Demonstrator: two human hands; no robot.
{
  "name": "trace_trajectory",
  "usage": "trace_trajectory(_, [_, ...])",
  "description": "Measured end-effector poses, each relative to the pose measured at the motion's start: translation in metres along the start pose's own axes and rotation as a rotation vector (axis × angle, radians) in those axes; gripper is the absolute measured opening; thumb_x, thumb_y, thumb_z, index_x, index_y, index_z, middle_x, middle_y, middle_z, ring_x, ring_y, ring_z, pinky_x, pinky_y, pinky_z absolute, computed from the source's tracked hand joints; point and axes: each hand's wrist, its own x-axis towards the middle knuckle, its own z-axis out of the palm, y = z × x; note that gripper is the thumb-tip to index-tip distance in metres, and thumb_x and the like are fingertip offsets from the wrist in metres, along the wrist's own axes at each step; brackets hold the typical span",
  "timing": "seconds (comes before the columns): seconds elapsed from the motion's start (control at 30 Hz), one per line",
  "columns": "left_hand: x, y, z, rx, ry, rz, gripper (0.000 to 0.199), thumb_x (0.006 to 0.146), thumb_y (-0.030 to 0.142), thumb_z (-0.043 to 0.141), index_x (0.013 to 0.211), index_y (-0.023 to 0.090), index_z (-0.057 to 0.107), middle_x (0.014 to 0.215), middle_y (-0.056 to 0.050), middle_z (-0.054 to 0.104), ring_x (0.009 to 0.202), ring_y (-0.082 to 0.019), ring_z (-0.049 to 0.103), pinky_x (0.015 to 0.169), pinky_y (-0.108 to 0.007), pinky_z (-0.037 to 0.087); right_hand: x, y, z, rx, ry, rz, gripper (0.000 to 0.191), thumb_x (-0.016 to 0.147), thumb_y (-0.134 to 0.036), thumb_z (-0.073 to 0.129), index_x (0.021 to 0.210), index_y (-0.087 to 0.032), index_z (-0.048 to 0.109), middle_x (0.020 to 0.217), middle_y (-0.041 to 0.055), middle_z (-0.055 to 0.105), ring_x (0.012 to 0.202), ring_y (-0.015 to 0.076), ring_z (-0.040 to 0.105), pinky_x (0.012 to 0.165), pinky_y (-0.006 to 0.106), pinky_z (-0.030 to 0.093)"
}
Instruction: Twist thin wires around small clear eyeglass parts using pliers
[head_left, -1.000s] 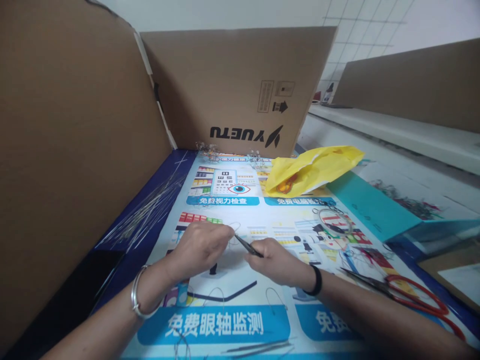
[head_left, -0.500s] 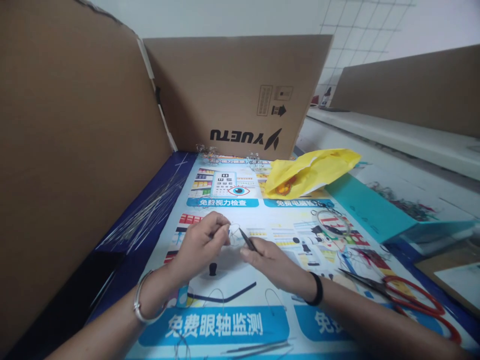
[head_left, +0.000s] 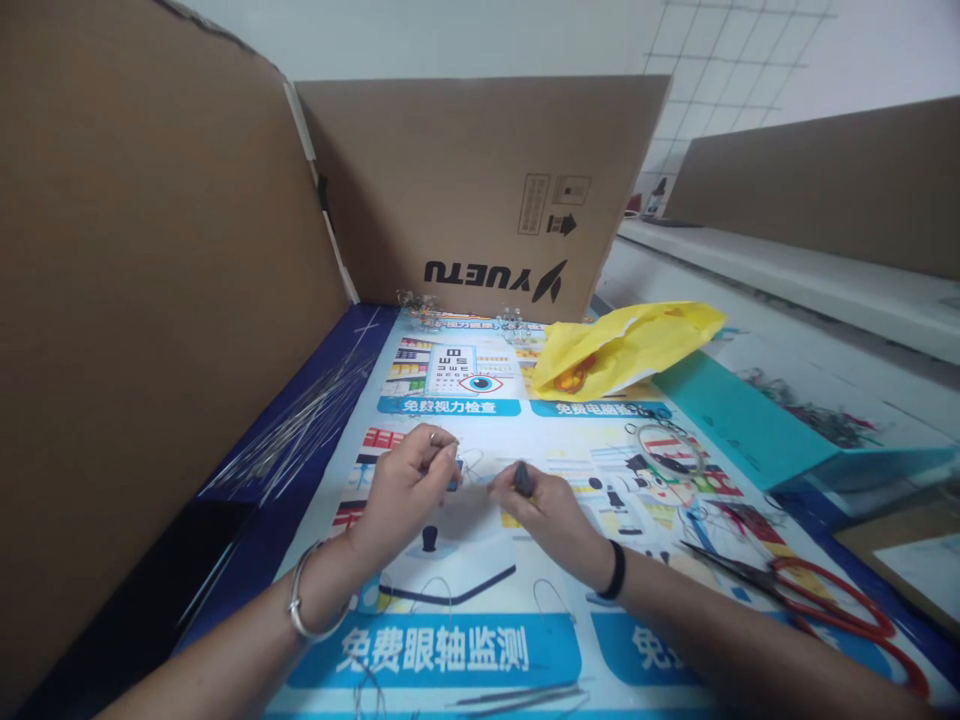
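Observation:
Over the middle of the printed poster, my left hand (head_left: 416,478) is closed in a pinch on a thin wire (head_left: 471,462), whose loop sticks out to the right of the fingertips. To its right, my right hand (head_left: 544,505) is closed around a dark tool (head_left: 523,478), apart from the wire. The tool's tip is hard to make out. Curved pieces of thin wire (head_left: 551,597) lie on the poster below the hands. Near the bottom edge rest several dark thin rods (head_left: 517,694).
Red-handled scissors (head_left: 832,600) lie at the right. Beyond are a yellow bag (head_left: 626,350), a wire coil (head_left: 667,450) and a teal box (head_left: 810,450) holding wire pieces. Straight wires (head_left: 292,430) lie at the left. Cardboard panels (head_left: 465,180) stand behind and left.
My right hand has moved slightly right, away from the wire loop, and the tool has turned so that it points more upright. My left hand keeps its pinch.

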Motion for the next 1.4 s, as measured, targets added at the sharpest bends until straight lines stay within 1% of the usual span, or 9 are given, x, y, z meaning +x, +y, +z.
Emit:
trace_trajectory(0.13, [-0.002,0.002,0.002,0.035,0.027,0.031,0.01,0.085,0.026,0.046,0.083,0.018,0.05,0.06,0.004,0.059,0.042,-0.006,0.05,0.044,-0.017,0.04,0.0,0.005,0.001,-0.08,-0.094,-0.217,0.027,0.082,-0.045,0.053,0.075,-0.021,0.062,0.078,0.0009,0.063,0.078,0.0141,0.055,0.074,0.025,0.038])
trace_trajectory(0.27, [-0.005,0.005,0.003,0.135,0.076,0.117,0.007,0.084,0.023,0.047,0.081,0.018,0.051,0.059,0.004,0.06,0.044,-0.007,0.052,0.049,-0.019,0.042,0.001,0.003,-0.003,-0.14,-0.06,-0.281,0.03,0.083,-0.048,0.049,0.078,-0.02,0.059,0.076,0.0019,0.059,0.075,0.0139,0.052,0.07,0.025,0.038])
trace_trajectory(0.33, [-0.008,0.006,0.004,0.209,0.104,0.17,0.005,0.083,0.022,0.048,0.082,0.018,0.052,0.06,0.003,0.061,0.049,-0.009,0.056,0.053,-0.02,0.043,0.001,-0.001,-0.004,-0.183,0.005,-0.229,0.032,0.087,-0.046,0.042,0.076,-0.019,0.054,0.074,0.0013,0.056,0.07,0.0131,0.049,0.065,0.024,0.037])
trace_trajectory(0.4, [-0.011,0.006,0.005,0.276,0.122,0.22,0.006,0.082,0.021,0.048,0.083,0.018,0.053,0.061,0.002,0.062,0.055,-0.01,0.058,0.056,-0.021,0.043,0.001,-0.006,-0.004,-0.239,0.04,-0.132,0.03,0.089,-0.043,0.037,0.077,-0.02,0.05,0.073,0.0,0.053,0.068,0.0125,0.047,0.062,0.024,0.034])
trace_trajectory(0.5, [-0.014,0.004,0.007,0.347,0.128,0.313,0.006,0.082,0.019,0.048,0.082,0.018,0.054,0.065,0.001,0.063,0.059,-0.012,0.06,0.058,-0.022,0.044,0.002,-0.013,-0.001,-0.357,0.03,-0.053,0.024,0.088,-0.04,0.04,0.078,-0.02,0.047,0.076,0.0,0.053,0.071,0.0137,0.047,0.062,0.024,0.032])
trace_trajectory(0.67, [-0.015,-0.002,0.01,0.408,0.139,0.408,0.008,0.081,0.015,0.048,0.086,0.019,0.053,0.068,0.001,0.064,0.061,-0.012,0.063,0.058,-0.022,0.044,0.003,-0.018,0.004,-0.452,0.012,-0.016,0.023,0.087,-0.04,0.039,0.076,-0.02,0.044,0.076,0.001,0.053,0.071,0.0143,0.046,0.061,0.024,0.029])
trace_trajectory(0.93, [-0.014,-0.005,0.01,0.391,0.152,0.38,0.006,0.082,0.017,0.048,0.086,0.019,0.052,0.063,0.002,0.063,0.057,-0.012,0.061,0.056,-0.022,0.045,0.004,-0.018,0.004,-0.451,0.023,0.013,0.026,0.087,-0.043,0.037,0.076,-0.02,0.044,0.076,0.0013,0.053,0.069,0.0141,0.045,0.06,0.024,0.026])
trace_trajectory(1.17, [-0.016,-0.005,0.012,0.386,0.139,0.373,0.006,0.083,0.018,0.047,0.085,0.019,0.052,0.066,0.001,0.064,0.061,-0.012,0.062,0.057,-0.021,0.045,0.005,-0.02,0.003,-0.471,0.007,0.037,0.028,0.088,-0.043,0.035,0.077,-0.019,0.045,0.074,0.0011,0.054,0.067,0.0133,0.046,0.057,0.023,0.025])
trace_trajectory(1.4, [-0.017,-0.004,0.012,0.401,0.116,0.334,0.007,0.083,0.018,0.045,0.082,0.02,0.052,0.062,0.002,0.062,0.054,-0.011,0.059,0.054,-0.02,0.044,0.005,-0.022,0.003,-0.49,-0.011,0.066,0.03,0.089,-0.045,0.034,0.079,-0.019,0.047,0.074,0.0014,0.056,0.065,0.013,0.047,0.056,0.023,0.024])
